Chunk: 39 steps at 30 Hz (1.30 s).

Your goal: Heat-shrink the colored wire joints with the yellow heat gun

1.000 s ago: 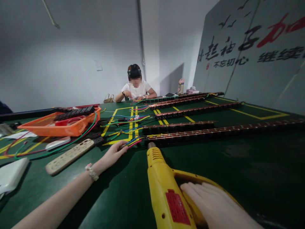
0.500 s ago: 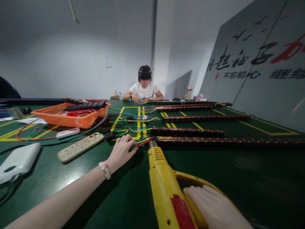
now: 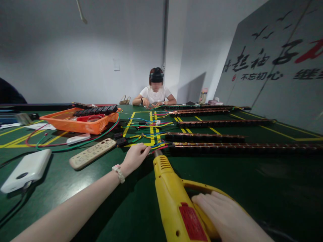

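My right hand (image 3: 214, 208) is wrapped round the handle of a yellow heat gun (image 3: 166, 188) with a red label. The gun's metal nozzle points away from me, close by the coloured wires (image 3: 161, 146) at the left end of a long black strip (image 3: 227, 146) with copper-coloured rails. My left hand (image 3: 137, 156), with a pale bracelet on its wrist, is closed on the loose ends of these red, yellow and blue wires, just left of the nozzle. The nozzle partly hides the wires from view.
Several more black strips (image 3: 207, 137) with wires lie behind. An orange basket (image 3: 96, 127) holds black parts. Left of my hand are a beige power strip (image 3: 93, 154) and a white power bank (image 3: 27, 171). A co-worker (image 3: 155, 94) sits across the green table (image 3: 121, 215).
My view has turned slightly left, so most things sit further right. The heat gun's nozzle has shifted left along the wires, nearer my left hand. Both hands keep their grip.
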Each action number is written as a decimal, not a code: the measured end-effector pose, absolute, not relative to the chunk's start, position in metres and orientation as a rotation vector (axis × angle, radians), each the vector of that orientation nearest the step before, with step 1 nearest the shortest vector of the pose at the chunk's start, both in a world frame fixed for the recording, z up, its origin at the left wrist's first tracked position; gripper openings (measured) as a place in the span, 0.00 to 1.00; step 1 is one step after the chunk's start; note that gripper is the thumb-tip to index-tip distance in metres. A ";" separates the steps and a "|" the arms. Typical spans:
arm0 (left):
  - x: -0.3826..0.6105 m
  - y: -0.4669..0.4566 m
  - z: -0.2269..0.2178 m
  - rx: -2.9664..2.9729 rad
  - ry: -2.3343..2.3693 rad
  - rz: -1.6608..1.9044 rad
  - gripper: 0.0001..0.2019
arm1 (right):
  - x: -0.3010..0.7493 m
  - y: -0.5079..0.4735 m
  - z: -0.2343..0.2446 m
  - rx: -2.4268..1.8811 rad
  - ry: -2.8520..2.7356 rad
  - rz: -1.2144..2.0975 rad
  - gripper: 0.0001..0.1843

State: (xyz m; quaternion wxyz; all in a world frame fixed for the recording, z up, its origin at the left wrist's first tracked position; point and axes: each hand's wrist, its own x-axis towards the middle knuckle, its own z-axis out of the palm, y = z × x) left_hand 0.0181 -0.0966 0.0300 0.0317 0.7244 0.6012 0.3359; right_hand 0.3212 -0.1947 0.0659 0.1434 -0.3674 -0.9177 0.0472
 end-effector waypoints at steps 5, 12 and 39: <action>0.014 -0.091 0.028 2.039 1.729 1.119 0.23 | 0.312 -0.195 0.068 -1.044 -2.699 0.229 0.21; 0.016 -0.093 0.030 1.995 1.743 1.104 0.24 | 0.312 -0.196 0.070 -1.083 -2.706 0.313 0.23; 0.020 -0.096 0.029 2.102 1.822 0.831 0.20 | 0.321 -0.183 0.054 -1.178 -2.652 0.157 0.40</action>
